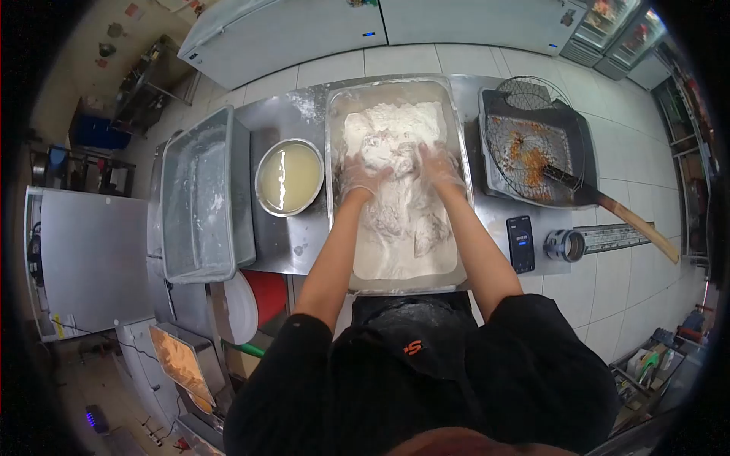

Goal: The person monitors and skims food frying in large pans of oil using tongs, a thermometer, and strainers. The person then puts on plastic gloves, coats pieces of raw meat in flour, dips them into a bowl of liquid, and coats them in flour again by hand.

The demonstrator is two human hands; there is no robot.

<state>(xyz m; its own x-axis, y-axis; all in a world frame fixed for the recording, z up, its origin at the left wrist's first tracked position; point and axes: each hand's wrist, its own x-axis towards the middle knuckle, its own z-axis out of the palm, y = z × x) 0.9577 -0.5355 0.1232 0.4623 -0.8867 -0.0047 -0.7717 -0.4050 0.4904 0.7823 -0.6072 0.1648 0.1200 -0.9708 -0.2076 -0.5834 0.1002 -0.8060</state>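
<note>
In 1 tray w/ flour – 1 L hand, 1 R hand – can't tell if grips closed.

In front of you, a deep rectangular tray with rounded corners is lying level, its long sides running away from you. White flour is covering most of its floor, spreading fairly smooth at the end nearest you and heaping in a rougher bank at the far end. Lumpy pieces, irregular and powdered nearly all over, are sitting half sunk in the flour; some are clustering just beyond the tray's middle, pinkish patches peeking through, while others are resting closer to you, their coating masking what they are.
</note>
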